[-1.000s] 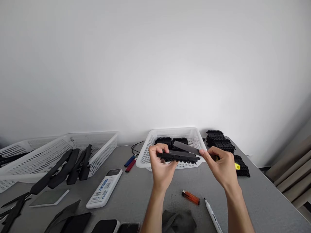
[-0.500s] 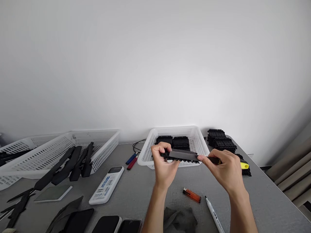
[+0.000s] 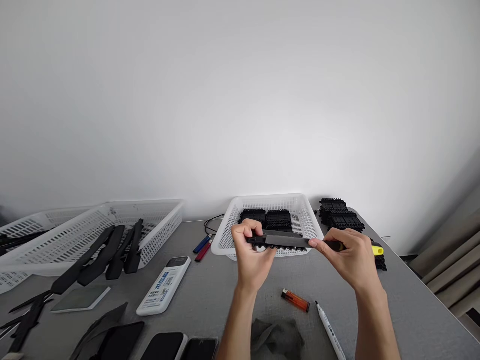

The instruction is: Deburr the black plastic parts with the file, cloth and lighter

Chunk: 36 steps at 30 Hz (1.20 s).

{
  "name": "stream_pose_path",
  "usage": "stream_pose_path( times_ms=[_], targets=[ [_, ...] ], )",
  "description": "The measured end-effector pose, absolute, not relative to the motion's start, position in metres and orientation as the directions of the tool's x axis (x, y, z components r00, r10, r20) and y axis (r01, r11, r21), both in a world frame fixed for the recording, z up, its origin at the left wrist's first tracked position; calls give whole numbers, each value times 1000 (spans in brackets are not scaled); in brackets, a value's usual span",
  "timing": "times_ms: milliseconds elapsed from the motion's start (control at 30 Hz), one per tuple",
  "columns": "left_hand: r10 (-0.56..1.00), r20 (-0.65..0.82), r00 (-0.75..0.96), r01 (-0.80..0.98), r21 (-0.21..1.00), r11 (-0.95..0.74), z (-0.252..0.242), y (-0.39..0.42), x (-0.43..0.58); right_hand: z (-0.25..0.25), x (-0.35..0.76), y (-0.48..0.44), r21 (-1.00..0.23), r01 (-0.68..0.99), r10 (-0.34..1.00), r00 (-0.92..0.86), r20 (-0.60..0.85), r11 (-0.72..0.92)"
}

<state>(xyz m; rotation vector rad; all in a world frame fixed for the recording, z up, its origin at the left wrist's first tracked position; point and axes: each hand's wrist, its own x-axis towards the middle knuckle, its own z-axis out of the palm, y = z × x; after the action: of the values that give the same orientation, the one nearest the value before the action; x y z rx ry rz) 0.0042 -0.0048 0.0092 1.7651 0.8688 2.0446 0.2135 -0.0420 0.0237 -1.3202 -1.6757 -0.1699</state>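
Observation:
My left hand (image 3: 250, 257) grips the left end of a long black toothed plastic part (image 3: 275, 244), held level above the grey table (image 3: 225, 295). My right hand (image 3: 350, 257) holds a knife by its black and yellow handle (image 3: 377, 249). The knife's grey blade (image 3: 288, 241) lies flat along the top of the plastic part. Both are in front of a small white basket (image 3: 307, 220) that holds more black toothed parts (image 3: 267, 218).
An orange lighter (image 3: 295, 300) and a white marker (image 3: 330, 331) lie by my right forearm, a grey cloth (image 3: 277, 340) below. Stacked black parts (image 3: 342, 216) sit at back right. Left: a white remote (image 3: 164, 285), red and blue pens (image 3: 202, 247), a large basket (image 3: 157, 225) with black strips (image 3: 108, 255), phones (image 3: 165, 346).
The blade has swung from a tilt down onto the black part and now lies level along it. My right hand has shifted slightly right. The left hand barely moved.

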Motion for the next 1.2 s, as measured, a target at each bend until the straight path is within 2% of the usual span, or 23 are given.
stream_pose_path(
  times_ms=[433, 667, 767, 967, 1100, 1200],
  targets=[
    [639, 741, -205, 143, 668, -730, 10, -6, 2, 25, 216, -44, -447, 815, 724, 50, 688, 368],
    [644, 749, -155, 184, 662, -727, 12, -8, 2, 23, 217, -43, -443, 815, 729, 36, 684, 375],
    [649, 743, -167, 181, 670, -720, 11, -7, 0, 23, 221, -43, -509, 791, 778, 68, 625, 340],
    [632, 767, -111, 232, 638, -734, 10, -7, 0, 29, 218, -43, -749, 611, 856, 218, 469, 255],
    [625, 778, -59, 240, 619, -748, 12, -8, 4, 29, 207, -40, -812, 532, 938, 86, 335, 241],
    [613, 790, -20, 254, 597, -761, 13, -9, 6, 27, 200, -38, -827, 500, 953, 7, 303, 259]
  ],
)
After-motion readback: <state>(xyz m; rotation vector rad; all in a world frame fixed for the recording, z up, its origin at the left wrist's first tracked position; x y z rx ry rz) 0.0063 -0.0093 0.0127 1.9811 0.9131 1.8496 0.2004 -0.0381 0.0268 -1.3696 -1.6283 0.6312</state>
